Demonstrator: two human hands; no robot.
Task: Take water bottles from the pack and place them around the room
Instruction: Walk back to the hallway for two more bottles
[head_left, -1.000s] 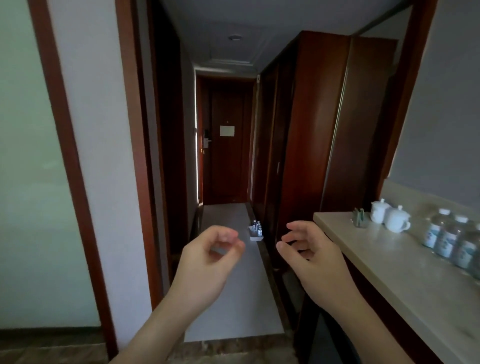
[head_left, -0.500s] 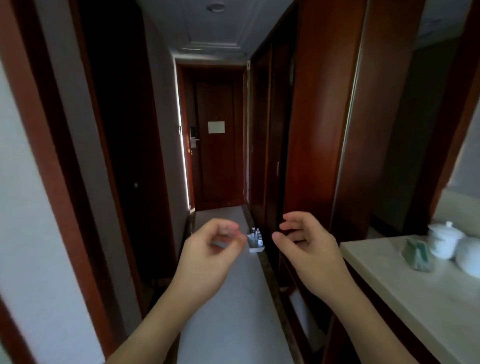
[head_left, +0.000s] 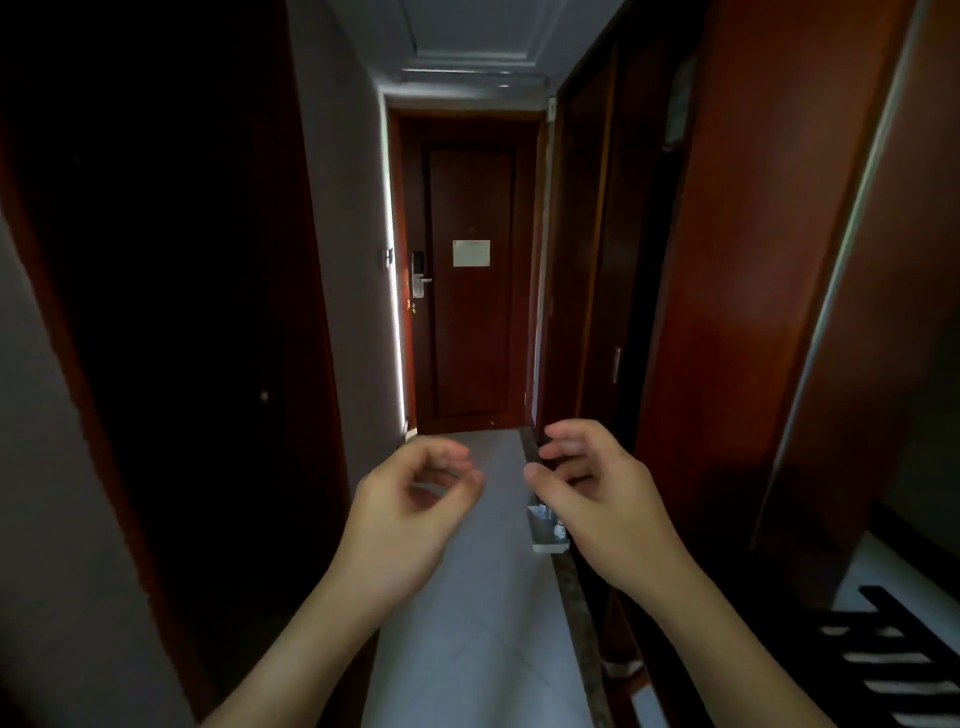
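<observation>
The pack of water bottles (head_left: 545, 535) sits on the pale hallway floor against the right-hand wall, mostly hidden behind my right hand. My right hand (head_left: 592, 499) hovers in front of it at chest height, fingers curled and apart, holding nothing. My left hand (head_left: 410, 499) is raised beside it to the left, fingers loosely curled with thumb near the fingertips, also empty. Both hands are above the floor and well short of the pack.
A narrow corridor runs ahead to a dark wooden door (head_left: 470, 291) with a lock. A dark open doorway (head_left: 171, 312) is on the left. Wooden wardrobe panels (head_left: 753, 286) line the right side. A black slatted rack (head_left: 893, 660) shows at lower right.
The view has moved forward into the corridor; the counter with cups and bottles has left the frame on the right. The pack is closer and now behind my right hand. Both hands keep their pose.
</observation>
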